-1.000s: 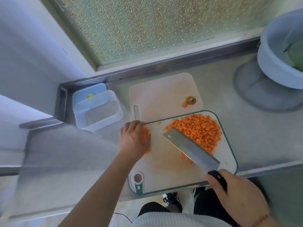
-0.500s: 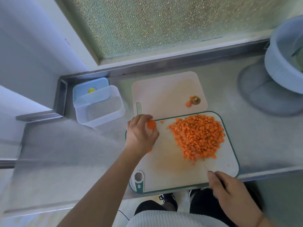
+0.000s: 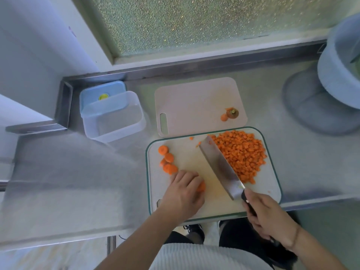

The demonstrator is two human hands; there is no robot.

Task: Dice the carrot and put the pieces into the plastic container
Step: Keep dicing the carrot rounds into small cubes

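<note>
Since half a second ago, slices [image 3: 168,159] lie released at the board's [image 3: 272,189] left, and the left hand [image 3: 183,191] now curls over a carrot piece [image 3: 201,187]. The cleaver [image 3: 220,166], clamped in the right hand [image 3: 269,216], slants beside the diced pile [image 3: 240,154]; fingertips so near risk a nick. The container [image 3: 115,117] stands empty far left.

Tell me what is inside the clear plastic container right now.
The clear rectangular plastic container looks empty: no carrot pieces show through its walls or open top. A blue lid lies behind and partly beneath it, mostly covered.
</note>
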